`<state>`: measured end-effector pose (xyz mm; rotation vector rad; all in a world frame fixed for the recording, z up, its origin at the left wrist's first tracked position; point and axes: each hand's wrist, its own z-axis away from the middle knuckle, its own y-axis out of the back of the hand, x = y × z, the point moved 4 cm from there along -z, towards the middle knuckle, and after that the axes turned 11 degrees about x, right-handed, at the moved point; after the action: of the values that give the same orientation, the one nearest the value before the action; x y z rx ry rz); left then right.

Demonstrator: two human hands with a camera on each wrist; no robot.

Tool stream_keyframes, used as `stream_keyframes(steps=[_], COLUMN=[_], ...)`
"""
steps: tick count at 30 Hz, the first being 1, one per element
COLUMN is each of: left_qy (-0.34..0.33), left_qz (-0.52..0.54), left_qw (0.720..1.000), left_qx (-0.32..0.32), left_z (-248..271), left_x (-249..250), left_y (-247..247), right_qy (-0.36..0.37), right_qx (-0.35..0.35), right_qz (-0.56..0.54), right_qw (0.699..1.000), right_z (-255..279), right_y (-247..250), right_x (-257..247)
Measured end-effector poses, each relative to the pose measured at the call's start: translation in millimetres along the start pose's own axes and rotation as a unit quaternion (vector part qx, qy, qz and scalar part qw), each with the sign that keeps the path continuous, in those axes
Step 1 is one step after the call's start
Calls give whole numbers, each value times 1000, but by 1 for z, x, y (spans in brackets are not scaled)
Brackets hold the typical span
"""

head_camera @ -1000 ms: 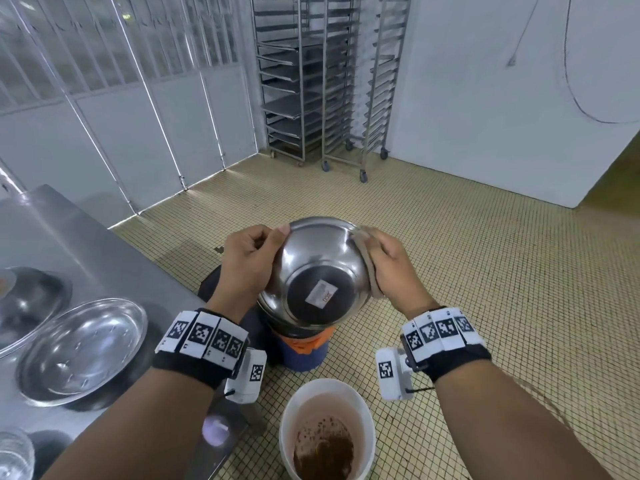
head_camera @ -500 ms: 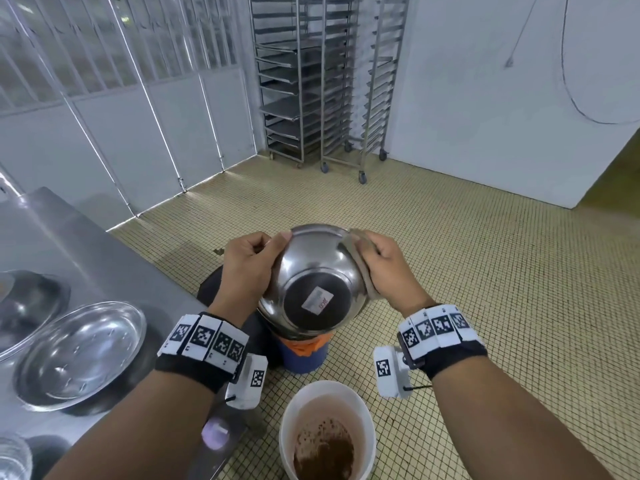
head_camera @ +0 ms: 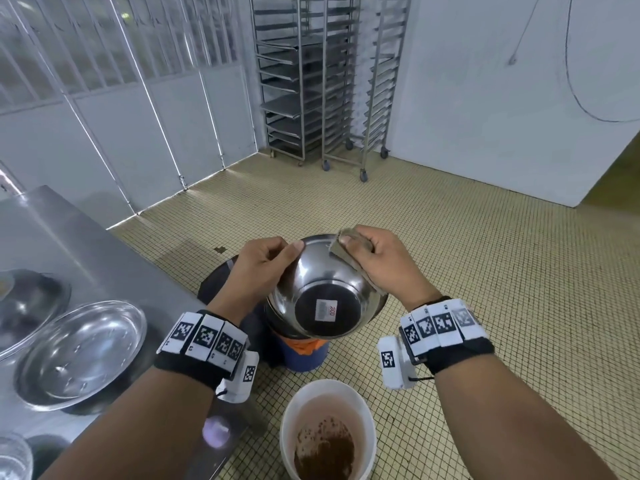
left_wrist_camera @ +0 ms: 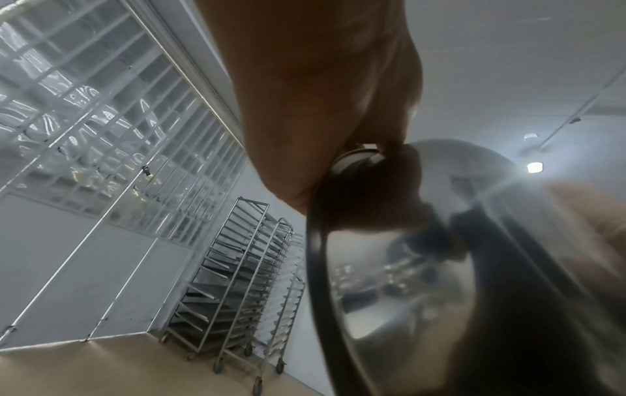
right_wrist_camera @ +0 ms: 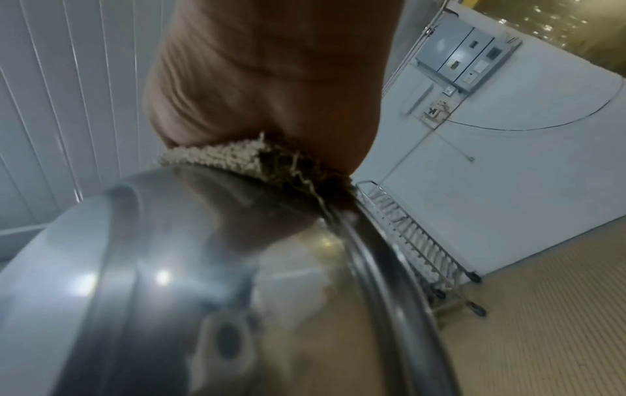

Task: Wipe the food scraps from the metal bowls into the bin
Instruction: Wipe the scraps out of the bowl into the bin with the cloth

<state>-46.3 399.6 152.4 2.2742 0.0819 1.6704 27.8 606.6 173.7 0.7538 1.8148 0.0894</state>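
We hold one metal bowl (head_camera: 325, 296) up in the air with both hands, tipped so its bottom faces us and its open side faces away. A white sticker (head_camera: 326, 310) sits on the dark round bottom. Our left hand (head_camera: 265, 268) has its fingers curled over the left rim and its thumb on the outside. Our right hand (head_camera: 384, 268) pinches one rag (head_camera: 346, 249) against the far right rim, and the rag goes over the edge. Right under the bowl stands one blue bin (head_camera: 304, 355) with a dark bag (head_camera: 214, 289) around it. Nearer to us is one white bucket (head_camera: 294, 407) with brown scraps inside. On the left, the steel table (head_camera: 86, 244) has two more bowls (head_camera: 81, 351) side by side and one glass (head_camera: 14, 459) at the near corner. Two tall racks (head_camera: 311, 77) stand by the far wall.
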Motion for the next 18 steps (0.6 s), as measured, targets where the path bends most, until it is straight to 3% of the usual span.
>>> stream_keyframes(steps=[7, 10, 14, 18], left_qy=[-7, -11, 22, 19], left_qz=[-29, -13, 43, 32], left_qw=[999, 1000, 991, 994], left_qx=[-35, 16, 125, 103], left_z=[1, -1, -8, -3], left_x=[5, 7, 1, 1], left_y=[-3, 2, 18, 12], right_qy=[-3, -4, -75, -75], right_qx=[-24, -14, 39, 46], right_qz=[9, -2, -77, -81], right_qw=[1000, 1000, 993, 993], right_z=[8, 11, 21, 16], right_y=[-10, -13, -12, -17], right_x=[0, 5, 36, 32])
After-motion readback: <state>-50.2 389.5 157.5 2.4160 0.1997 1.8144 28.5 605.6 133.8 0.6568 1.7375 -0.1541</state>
